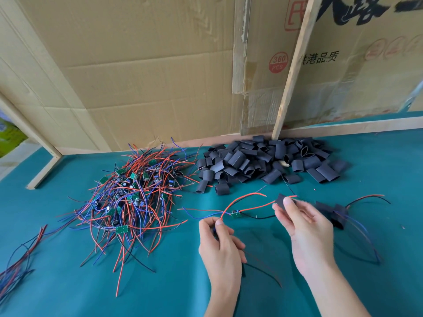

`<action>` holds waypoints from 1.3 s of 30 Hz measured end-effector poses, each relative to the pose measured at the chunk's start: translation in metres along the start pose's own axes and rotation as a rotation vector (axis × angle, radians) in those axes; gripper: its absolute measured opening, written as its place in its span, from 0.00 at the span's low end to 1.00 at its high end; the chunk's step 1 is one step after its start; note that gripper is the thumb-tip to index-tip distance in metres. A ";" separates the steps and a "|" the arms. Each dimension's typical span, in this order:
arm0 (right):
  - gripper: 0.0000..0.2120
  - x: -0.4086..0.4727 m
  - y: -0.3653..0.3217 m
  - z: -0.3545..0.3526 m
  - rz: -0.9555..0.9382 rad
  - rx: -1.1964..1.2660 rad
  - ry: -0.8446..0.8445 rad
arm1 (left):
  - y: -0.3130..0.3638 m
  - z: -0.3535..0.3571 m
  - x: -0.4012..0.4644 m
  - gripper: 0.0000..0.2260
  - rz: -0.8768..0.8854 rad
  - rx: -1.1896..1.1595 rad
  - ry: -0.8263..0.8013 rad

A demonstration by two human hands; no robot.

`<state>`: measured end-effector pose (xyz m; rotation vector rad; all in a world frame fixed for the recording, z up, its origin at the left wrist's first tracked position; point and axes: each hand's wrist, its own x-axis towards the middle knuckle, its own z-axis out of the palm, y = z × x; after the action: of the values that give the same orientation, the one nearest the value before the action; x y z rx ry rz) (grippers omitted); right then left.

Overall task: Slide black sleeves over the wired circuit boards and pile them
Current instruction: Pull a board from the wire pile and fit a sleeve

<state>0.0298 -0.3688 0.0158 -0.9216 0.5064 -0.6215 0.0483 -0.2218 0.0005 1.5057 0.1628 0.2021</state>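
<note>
We see a small green circuit board (235, 213) held just above the teal felt table (68, 282), between the two hands, its thin red wires running left to right. The left hand (220, 241) pinches the left-side wires; the right hand (306, 227) pinches a flat matte black sleeve (280, 200) at the right red wire's tip. Sleeved boards (334, 213) lie at right.
</note>
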 end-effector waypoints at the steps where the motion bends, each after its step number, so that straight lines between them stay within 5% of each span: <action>1: 0.07 0.002 -0.002 -0.002 0.034 0.069 0.023 | 0.000 0.000 0.000 0.15 -0.004 -0.005 0.014; 5: 0.09 0.004 -0.019 -0.007 0.095 0.173 0.032 | 0.000 0.000 0.002 0.13 -0.005 -0.011 0.039; 10: 0.02 -0.014 -0.018 0.010 0.022 0.037 -0.153 | 0.002 0.001 0.002 0.13 0.002 0.006 0.035; 16: 0.06 -0.035 -0.004 0.017 -0.502 -0.386 -0.068 | 0.002 0.001 0.000 0.12 0.010 0.036 0.033; 23: 0.08 -0.040 -0.003 0.020 -0.753 -0.566 0.039 | 0.001 0.002 -0.003 0.12 0.053 0.073 -0.015; 39: 0.06 -0.010 -0.010 0.006 -0.327 -0.253 0.100 | 0.005 0.004 -0.009 0.16 0.121 0.089 -0.110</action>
<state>0.0239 -0.3634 0.0291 -1.2313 0.5357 -0.9172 0.0408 -0.2279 0.0061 1.6125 -0.0075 0.2111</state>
